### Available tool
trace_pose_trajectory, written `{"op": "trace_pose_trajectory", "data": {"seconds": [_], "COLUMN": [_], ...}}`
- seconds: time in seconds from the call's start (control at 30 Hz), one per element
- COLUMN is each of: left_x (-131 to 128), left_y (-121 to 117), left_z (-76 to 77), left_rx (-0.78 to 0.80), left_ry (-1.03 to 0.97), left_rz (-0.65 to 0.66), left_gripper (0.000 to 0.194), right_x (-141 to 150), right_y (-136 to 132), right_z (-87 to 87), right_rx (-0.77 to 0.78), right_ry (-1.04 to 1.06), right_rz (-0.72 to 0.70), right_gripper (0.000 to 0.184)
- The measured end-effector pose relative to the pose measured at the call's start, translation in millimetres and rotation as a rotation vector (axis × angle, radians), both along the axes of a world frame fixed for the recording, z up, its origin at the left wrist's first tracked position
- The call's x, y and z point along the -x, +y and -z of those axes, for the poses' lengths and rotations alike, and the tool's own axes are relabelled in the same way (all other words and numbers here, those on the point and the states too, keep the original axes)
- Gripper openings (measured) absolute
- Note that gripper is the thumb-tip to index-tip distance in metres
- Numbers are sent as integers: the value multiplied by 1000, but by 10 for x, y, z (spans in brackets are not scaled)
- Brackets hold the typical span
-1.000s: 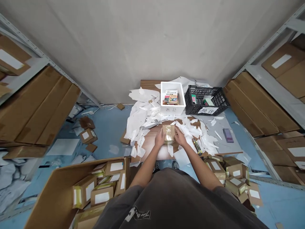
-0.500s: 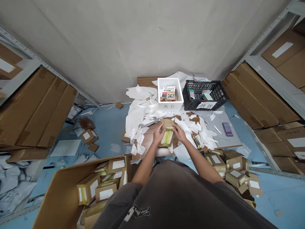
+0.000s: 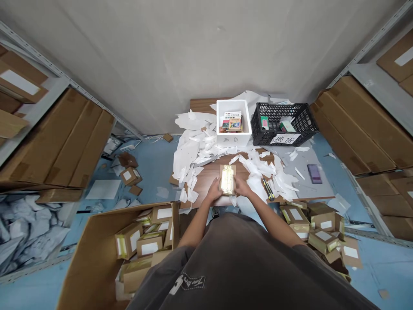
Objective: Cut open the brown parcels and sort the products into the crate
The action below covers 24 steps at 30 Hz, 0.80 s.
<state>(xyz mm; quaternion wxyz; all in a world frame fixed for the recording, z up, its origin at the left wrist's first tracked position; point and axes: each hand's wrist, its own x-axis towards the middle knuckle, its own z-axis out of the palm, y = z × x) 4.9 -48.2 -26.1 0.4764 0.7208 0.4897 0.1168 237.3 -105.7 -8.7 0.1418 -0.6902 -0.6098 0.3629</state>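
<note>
A small cardboard parcel [image 3: 227,179] with yellow tape along its top lies on the wooden table [image 3: 206,177] in front of me. My left hand [image 3: 214,190] grips its left side and my right hand [image 3: 241,187] grips its right side, fingers curled against the box. White paper scraps [image 3: 193,150] lie all round it. A yellow-and-black utility knife [image 3: 267,190] rests just right of my right hand.
A white bin [image 3: 234,122] with small books and a black crate [image 3: 280,123] stand at the table's far edge. An open carton of parcels [image 3: 142,241] sits at my lower left, a heap of parcels [image 3: 322,228] at my lower right. Shelves with flat cartons flank both sides.
The parcel was turned over between my hands, its taped face now up, and drawn slightly closer to me. The view shifted a little.
</note>
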Motion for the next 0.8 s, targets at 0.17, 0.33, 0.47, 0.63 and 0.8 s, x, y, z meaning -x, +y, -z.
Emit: {"op": "trace_pose_trajectory", "data": {"seconds": [0.17, 0.33, 0.47, 0.63, 0.8], "left_x": [-35, -118, -271, -363, -104], "left_y": [-244, -17, 221, 325, 174], "left_z": [0, -188, -273, -240, -118], "left_rx": [-32, -29, 9, 56, -87], "left_ry": [-57, -172, -246, -132, -240], "left_rz": [-3, -217, -344, -424, -153], "left_gripper": [101, 71, 66, 67, 83], "right_x": [138, -12, -144, -107, 4], "right_y": [-302, 18, 417, 516, 32], "right_z": [145, -125, -376, -449, -254], "right_rx": [131, -178, -94, 23, -115], "right_ry": [35, 71, -19, -86, -9], "right_rz": [-26, 83, 164, 210, 149], "right_gripper": [101, 54, 61, 74, 77]}}
